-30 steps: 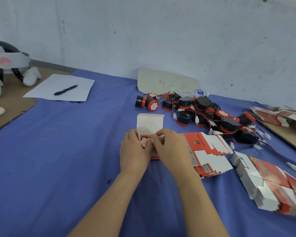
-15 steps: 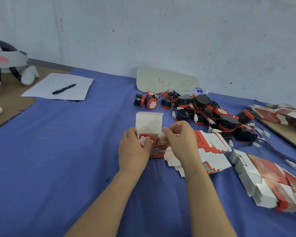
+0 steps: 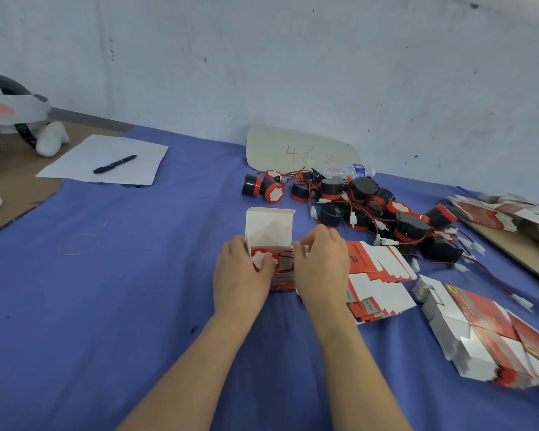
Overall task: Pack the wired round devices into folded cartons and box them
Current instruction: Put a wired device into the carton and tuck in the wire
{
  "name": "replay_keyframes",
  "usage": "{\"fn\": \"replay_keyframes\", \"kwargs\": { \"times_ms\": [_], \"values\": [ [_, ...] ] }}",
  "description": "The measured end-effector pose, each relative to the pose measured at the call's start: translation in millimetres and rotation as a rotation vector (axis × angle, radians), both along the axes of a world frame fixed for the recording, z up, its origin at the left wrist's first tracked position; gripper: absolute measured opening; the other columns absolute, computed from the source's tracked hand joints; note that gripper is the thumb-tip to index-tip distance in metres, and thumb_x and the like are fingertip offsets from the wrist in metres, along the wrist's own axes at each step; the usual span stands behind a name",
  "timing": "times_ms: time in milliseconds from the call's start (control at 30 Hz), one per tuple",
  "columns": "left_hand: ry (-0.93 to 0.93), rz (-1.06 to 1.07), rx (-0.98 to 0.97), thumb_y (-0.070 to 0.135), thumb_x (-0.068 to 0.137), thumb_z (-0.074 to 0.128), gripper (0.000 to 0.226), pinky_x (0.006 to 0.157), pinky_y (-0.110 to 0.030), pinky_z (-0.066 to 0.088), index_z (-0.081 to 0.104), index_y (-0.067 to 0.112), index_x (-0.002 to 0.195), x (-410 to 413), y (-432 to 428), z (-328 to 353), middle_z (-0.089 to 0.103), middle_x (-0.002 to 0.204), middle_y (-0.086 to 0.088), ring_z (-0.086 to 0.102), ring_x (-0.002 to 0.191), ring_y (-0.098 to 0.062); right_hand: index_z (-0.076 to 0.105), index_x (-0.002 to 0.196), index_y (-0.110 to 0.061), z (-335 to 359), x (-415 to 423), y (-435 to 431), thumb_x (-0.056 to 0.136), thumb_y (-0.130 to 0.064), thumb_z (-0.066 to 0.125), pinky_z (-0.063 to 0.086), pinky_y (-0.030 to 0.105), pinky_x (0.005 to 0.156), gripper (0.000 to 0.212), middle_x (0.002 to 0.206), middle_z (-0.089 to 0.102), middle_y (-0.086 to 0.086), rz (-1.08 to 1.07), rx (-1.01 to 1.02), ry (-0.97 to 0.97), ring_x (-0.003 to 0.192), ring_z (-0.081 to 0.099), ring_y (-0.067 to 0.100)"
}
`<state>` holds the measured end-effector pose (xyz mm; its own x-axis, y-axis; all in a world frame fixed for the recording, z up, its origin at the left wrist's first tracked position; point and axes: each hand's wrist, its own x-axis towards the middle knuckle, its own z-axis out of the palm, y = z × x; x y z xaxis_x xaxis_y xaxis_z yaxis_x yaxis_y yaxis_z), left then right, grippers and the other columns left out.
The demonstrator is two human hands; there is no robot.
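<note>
- Right hand [image 3: 321, 269] has come down against the open carton [image 3: 269, 227], and the wire now lies tucked inside it beside the round device [image 3: 257, 258].
- Its fingers [image 3: 302, 247] pinch the carton's right side flap.
- Left hand [image 3: 240, 275] grips the carton's left side, thumb pressing on the device's face.
- Loose devices [image 3: 355, 197] lie piled behind and to the right of the carton; flat cartons [image 3: 377, 275] lie just right of it on the blue bench [image 3: 106, 306].

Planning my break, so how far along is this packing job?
Done: one red-faced round device sits in the open red-and-white cardboard carton. In hand: the left hand grips that carton, the right hand pinches its side flap; lid up. Left: the pile of black-and-red wired devices and the flat cartons.
</note>
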<state>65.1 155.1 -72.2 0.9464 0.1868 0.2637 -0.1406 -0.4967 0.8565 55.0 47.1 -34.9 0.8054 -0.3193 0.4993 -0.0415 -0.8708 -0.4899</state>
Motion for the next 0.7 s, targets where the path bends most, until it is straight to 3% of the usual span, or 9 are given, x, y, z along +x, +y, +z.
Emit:
{"fn": "replay_keyframes", "kwargs": {
  "times_ms": [200,500,567,633,700],
  "values": [
    [0.0,0.038,0.008,0.051,0.081,0.064,0.041,0.074,-0.035,0.05,0.047,0.019,0.099,-0.6,-0.4,0.0,0.051,0.097,0.004,0.054,0.091,-0.016,0.05,0.088,-0.012,4.1,-5.6,4.2,0.094,-0.02,0.051,0.035,0.027,0.07,0.01,0.091,0.048,0.001,0.037,-0.093,0.116,0.086,0.044,0.018],
    [0.054,0.04,-0.046,0.041,0.078,0.066,0.036,0.08,-0.044,0.051,0.045,0.018,0.096,1.3,-0.6,1.9,0.056,0.097,0.002,0.055,0.092,-0.021,0.053,0.068,-0.017,7.6,-8.3,1.3,0.096,-0.03,0.052,0.03,0.02,0.054,0.032,0.072,0.053,-0.001,0.186,-0.117,0.282,0.068,0.047,0.014],
    [0.054,0.032,-0.056,0.04,0.079,0.066,0.035,0.081,-0.044,0.051,0.046,0.018,0.096,1.6,-0.5,2.3,0.056,0.098,0.001,0.055,0.093,-0.021,0.066,0.082,-0.017,9.2,-9.7,0.3,0.095,-0.029,0.054,0.04,0.021,0.061,0.022,0.082,0.063,0.0,0.211,-0.075,0.27,0.076,0.054,0.014],
    [0.058,0.033,-0.05,0.04,0.079,0.065,0.034,0.081,-0.045,0.05,0.045,0.017,0.096,1.8,-0.4,3.0,0.055,0.097,0.001,0.055,0.093,-0.022,0.066,0.1,-0.017,8.9,-8.9,0.7,0.094,-0.027,0.056,0.047,0.027,0.072,0.015,0.094,0.067,0.0,0.198,-0.019,0.256,0.087,0.058,0.016],
    [0.056,0.04,-0.036,0.04,0.08,0.065,0.034,0.08,-0.045,0.05,0.045,0.017,0.095,1.7,-0.5,3.3,0.054,0.096,0.001,0.055,0.092,-0.022,0.063,0.102,-0.017,6.3,-6.4,3.5,0.095,-0.025,0.055,0.049,0.031,0.076,0.014,0.097,0.067,0.002,0.167,-0.011,0.258,0.088,0.059,0.017]
  ]
}}
